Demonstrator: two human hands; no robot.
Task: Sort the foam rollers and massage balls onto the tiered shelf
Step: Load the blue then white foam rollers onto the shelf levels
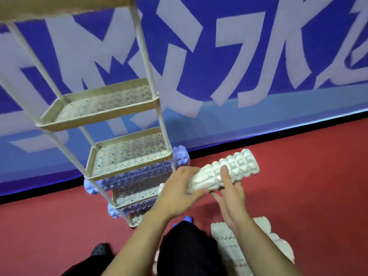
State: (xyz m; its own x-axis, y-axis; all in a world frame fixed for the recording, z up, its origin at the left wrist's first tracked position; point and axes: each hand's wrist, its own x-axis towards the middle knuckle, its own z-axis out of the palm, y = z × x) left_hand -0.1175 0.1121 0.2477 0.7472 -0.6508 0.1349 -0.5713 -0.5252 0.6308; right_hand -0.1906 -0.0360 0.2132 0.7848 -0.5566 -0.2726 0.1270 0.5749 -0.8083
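Note:
A white ridged foam roller (237,166) hangs above the red floor, just right of the tiered shelf (111,116). My left hand (179,194) grips its near end. My right hand (231,198) cups it from below with the thumb on top. Two purple rollers lie on the shelf's lower tiers: one (139,174) under the third tray, one (131,210) on the tier below. More white rollers (229,246) lie on the floor under my right forearm. A small purple object (188,219) peeks out by my knee.
The shelf's two upper perforated trays (99,104) hold nothing. A blue wall banner (239,56) runs behind the shelf. Red carpet (308,186) spreads to the right. My dark trouser legs and a black shoe (100,250) are at the bottom.

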